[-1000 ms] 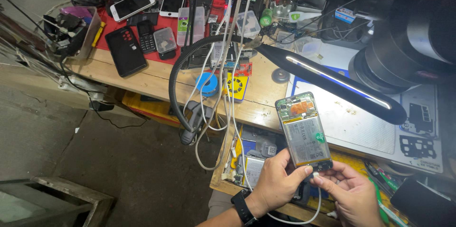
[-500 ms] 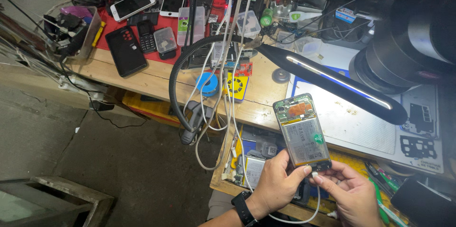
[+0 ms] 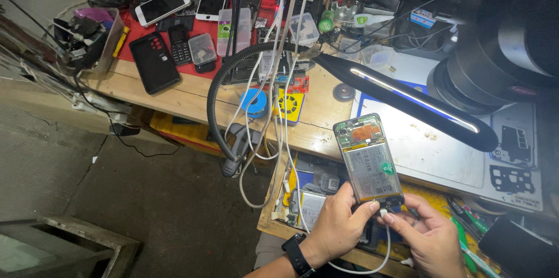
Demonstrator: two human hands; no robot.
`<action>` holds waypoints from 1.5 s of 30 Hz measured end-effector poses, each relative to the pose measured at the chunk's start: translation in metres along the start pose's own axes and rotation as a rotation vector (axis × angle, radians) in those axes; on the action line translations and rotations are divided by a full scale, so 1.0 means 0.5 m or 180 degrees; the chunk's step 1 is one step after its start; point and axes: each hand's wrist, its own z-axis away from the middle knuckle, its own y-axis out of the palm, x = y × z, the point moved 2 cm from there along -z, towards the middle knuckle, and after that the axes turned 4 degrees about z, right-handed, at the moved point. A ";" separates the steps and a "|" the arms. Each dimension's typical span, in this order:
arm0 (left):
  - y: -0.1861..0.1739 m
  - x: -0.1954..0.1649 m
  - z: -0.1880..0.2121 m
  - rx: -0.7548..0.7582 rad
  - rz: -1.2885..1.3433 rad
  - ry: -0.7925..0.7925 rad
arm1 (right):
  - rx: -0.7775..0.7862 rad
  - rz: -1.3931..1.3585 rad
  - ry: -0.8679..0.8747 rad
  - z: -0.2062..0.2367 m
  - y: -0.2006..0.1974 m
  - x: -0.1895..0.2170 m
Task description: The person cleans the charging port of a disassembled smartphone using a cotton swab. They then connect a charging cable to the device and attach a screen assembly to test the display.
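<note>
The left hand (image 3: 338, 225) grips the lower end of an opened phone (image 3: 368, 160), its back cover off so the battery and circuit board show, holding it tilted up just off the front edge of the workbench (image 3: 174, 100), above an open drawer (image 3: 303, 196) of parts. Its fingers are wrapped round the phone's bottom left corner, thumb pressed on the bottom rim. The right hand (image 3: 428, 237) pinches the plug of a white cable (image 3: 372, 263) between thumb and forefinger right at the phone's bottom port; whether the plug is seated or only touching is hard to tell, since the fingertips cover it. The cable loops down below both wrists. A black gooseneck lamp (image 3: 407, 100) stretches across the bench just above the phone's top end. With the back open, a slip of the left thumb could press on the bare battery or board, and a plug pushed in crooked could strain the port; the slack loop could snag on the drawer's clutter and tug the phone loose.
</note>
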 end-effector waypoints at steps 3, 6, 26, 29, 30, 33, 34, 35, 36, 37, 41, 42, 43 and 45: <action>-0.001 0.006 -0.002 0.0005 0.0005 -0.0019 | 0.0059 -0.0041 0.0053 0.001 0.002 0.000; 0.000 0.012 -0.003 0.0055 0.0219 -0.0056 | 0.0065 -0.0025 0.0133 0.002 0.002 0.002; -0.012 0.079 -0.011 0.0204 0.0744 -0.0307 | -0.0290 0.1263 0.0179 0.034 -0.024 0.038; -0.012 0.087 -0.008 0.0231 0.0687 -0.0367 | -0.0435 0.1011 0.0038 0.040 -0.032 0.050; -0.012 0.089 -0.008 0.0250 0.0702 -0.0395 | -0.0421 0.1009 -0.0082 0.040 -0.036 0.057; -0.009 0.095 -0.009 0.0324 0.0731 -0.0550 | -0.0298 0.0969 -0.0365 0.050 -0.048 0.073; -0.007 0.098 -0.007 0.0354 0.0740 -0.0629 | -0.0249 0.0948 -0.0432 0.055 -0.052 0.076; -0.008 0.100 -0.008 0.0367 0.0699 -0.0665 | -0.0313 0.0871 -0.0400 0.056 -0.054 0.074; -0.008 0.101 -0.012 0.0385 0.0659 -0.0688 | -0.0379 0.0800 -0.0380 0.058 -0.058 0.073; -0.004 0.104 -0.010 0.0404 0.0639 -0.0734 | -0.0452 0.0742 -0.0335 0.065 -0.063 0.071; 0.003 0.112 -0.013 0.0460 0.0825 -0.0959 | -0.0413 0.1006 -0.0661 0.069 -0.075 0.060; 0.005 0.115 -0.012 0.0465 0.0883 -0.1037 | -0.0393 0.0966 -0.0690 0.070 -0.078 0.057; 0.007 0.117 -0.012 0.0458 0.0945 -0.1129 | -0.0365 0.0925 -0.0702 0.071 -0.082 0.054; 0.010 0.121 -0.014 0.0520 0.0960 -0.1102 | -0.0422 0.0932 -0.0626 0.076 -0.089 0.048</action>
